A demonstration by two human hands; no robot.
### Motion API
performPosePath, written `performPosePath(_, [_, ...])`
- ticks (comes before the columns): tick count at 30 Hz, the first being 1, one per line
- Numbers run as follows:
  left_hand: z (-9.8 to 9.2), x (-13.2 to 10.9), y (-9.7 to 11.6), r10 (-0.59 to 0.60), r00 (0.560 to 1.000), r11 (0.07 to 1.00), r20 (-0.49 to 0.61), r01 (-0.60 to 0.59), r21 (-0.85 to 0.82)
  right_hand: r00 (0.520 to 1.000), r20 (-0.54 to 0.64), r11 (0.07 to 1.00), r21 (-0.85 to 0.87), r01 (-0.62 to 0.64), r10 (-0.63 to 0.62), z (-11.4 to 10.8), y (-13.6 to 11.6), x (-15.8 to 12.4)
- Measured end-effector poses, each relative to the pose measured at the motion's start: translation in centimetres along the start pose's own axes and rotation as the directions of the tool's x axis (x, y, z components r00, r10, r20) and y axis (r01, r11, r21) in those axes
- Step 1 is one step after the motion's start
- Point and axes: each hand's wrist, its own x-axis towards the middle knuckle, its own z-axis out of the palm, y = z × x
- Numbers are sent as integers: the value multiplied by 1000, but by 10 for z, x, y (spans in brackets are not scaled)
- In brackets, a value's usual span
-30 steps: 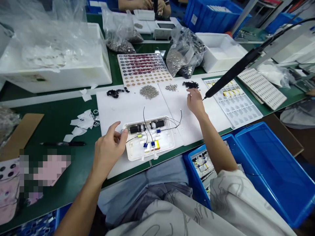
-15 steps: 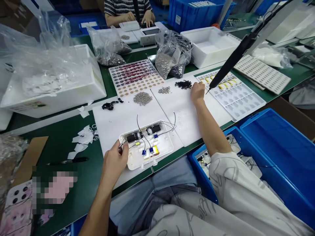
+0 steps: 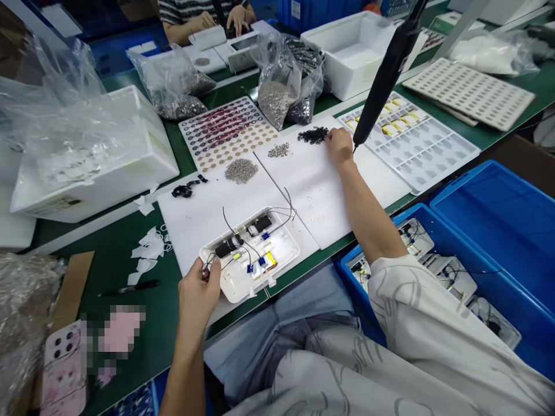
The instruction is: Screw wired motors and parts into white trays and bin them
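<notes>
hands well apart, my l hand (image 3: 198, 303) pinching wire ends (image 3: 207, 266) at corner of white plastic housing (image 3: 284, 245), r hand (image 3: 340, 147) right by black rings (image 3: 313, 135) on white board (image 3: 303, 196), electric screwdriver (image 3: 384, 75) just beside

A long green-topped workbench (image 3: 110, 271) crosses the view; a bright blue plastic crate (image 3: 489, 231) sits lower, beside its near edge; another blue plastic crate (image 3: 314, 8) stands beyond.

Left hand (image 3: 198, 303) pinches wires (image 3: 208, 267) at the white housing (image 3: 284, 245); right hand (image 3: 340, 147) rests just beside black rings (image 3: 313, 135).
</notes>
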Motion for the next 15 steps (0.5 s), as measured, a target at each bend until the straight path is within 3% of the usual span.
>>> performPosePath(4, [-9, -5, -2, 31, 999, 999, -8, -31, 28, 998, 52, 999, -30, -44, 46, -7, -15, -8])
performPosePath(8, [-25, -13, -5, 176, 966, 977, -189, -147, 157, 995, 72, 997, -49, -59, 62, -13, -23, -12])
performPosePath(10, [-33, -17, -1, 326, 877, 935, -353, -245, 255, 997, 78, 999, -41, -15, 18, -17, -26, -16])
performPosePath(12, [-39, -20, 8, 491, 733, 867, -471, -364, 339, 995, 82, 998, -19, 64, -63, -22, -29, -25])
performPosePath(14, [-39, -20, 21, 664, 614, 748, -426, -538, 390, 987, 74, 990, 4, 143, -142, -28, -34, -40])
performPosePath(15, [-38, -20, 29, 756, 567, 655, -327, -640, 402, 981, 67, 984, 14, 179, -179, -31, -37, -51])
